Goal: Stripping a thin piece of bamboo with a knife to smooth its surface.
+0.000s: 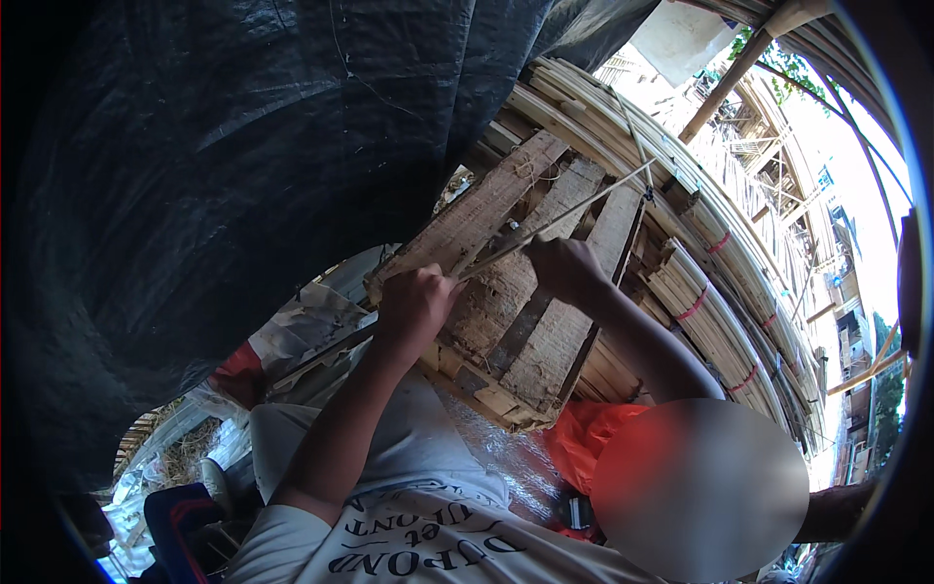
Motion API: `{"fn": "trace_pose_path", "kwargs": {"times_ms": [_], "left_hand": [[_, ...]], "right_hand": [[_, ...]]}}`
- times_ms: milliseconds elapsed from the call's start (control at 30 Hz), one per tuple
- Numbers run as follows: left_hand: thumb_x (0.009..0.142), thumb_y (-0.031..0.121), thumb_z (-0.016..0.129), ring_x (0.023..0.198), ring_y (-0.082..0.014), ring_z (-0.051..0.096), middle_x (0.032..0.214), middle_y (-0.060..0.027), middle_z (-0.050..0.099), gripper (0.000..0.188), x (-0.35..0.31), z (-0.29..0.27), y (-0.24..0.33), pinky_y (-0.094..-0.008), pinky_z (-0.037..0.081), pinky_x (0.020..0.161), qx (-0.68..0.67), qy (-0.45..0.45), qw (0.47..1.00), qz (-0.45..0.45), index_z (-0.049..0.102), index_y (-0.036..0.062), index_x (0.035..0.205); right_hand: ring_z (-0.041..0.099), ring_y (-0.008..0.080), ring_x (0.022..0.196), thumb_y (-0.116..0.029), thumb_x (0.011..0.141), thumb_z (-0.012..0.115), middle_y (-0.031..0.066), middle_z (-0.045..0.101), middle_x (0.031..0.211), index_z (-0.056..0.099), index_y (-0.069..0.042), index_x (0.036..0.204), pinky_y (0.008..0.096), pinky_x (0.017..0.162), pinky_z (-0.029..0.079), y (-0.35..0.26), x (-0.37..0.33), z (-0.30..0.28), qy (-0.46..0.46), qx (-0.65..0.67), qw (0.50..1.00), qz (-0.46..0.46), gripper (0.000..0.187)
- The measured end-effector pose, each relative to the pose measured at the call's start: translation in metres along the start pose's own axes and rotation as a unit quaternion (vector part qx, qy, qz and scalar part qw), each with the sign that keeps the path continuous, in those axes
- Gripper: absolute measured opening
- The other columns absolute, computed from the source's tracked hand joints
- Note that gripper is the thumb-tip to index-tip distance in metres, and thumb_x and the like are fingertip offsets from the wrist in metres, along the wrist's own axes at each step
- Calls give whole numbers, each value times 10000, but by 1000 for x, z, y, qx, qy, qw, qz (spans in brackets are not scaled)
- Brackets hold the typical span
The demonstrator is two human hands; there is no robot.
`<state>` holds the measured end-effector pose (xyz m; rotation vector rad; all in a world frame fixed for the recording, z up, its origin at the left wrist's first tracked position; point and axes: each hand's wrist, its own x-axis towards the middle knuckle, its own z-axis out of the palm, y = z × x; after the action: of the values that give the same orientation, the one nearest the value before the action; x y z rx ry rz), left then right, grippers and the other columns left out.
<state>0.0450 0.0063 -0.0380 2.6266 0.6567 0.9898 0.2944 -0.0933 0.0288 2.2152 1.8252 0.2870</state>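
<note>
A thin, pale wooden strip slants up and to the right above a rough wooden pallet. My left hand is closed in a fist around its lower end. Farther along the strip, my right hand is closed against it, the fingers curled; whether it also holds a small tool is hidden. Beneath both hands, the pallet's broad boards show wood shavings and fibres in their gaps. A blurred oval covers the area behind my right elbow.
Red-tied bundles of long wooden strips are stacked to the right. A large black plastic sheet hangs at the left. An orange-red plastic bag lies by the pallet's near end. A wooden pole slants at the upper right.
</note>
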Motion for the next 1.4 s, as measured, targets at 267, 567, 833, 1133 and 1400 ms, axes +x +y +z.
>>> {"fn": "trace_pose_path", "kwargs": {"times_ms": [267,567,833,1133,1400], "left_hand": [[920,243,786,716,-321,714,749,-110,668,194,5,-5,3,-449,561,643,6,-7,999,-31,785,75,822],[906,242,797,719,-314,722,758,-104,681,170,7,-5,6,-439,566,643,-2,-7,999,-31,796,84,842],[903,244,799,713,-316,721,764,-106,686,160,2,-2,-3,-442,567,648,-7,-5,999,-34,801,90,860],[906,245,800,719,-326,716,755,-113,676,169,6,-3,4,-445,568,656,-19,3,1000,-21,795,85,851],[915,229,790,723,-323,707,764,-114,660,164,5,-4,5,-450,562,651,-21,3,1000,-22,779,74,862]], "right_hand": [[772,298,770,-205,941,642,115,763,851,702,-84,1120,455,648,623,-6,7,0,-11,-19,1000,20,224],[782,317,866,-205,935,593,133,768,901,725,-76,1030,483,690,633,21,9,3,-10,-37,999,-5,207],[777,297,835,-286,1011,573,105,771,884,739,-119,1075,475,674,619,42,11,-3,-15,-19,1000,-13,244],[757,377,845,-245,1026,528,201,754,903,685,-19,1067,538,704,603,98,-4,15,-7,17,997,71,278],[779,312,900,-242,1005,533,130,777,966,745,-107,1109,486,715,631,121,6,20,-28,-54,995,83,272]]}}
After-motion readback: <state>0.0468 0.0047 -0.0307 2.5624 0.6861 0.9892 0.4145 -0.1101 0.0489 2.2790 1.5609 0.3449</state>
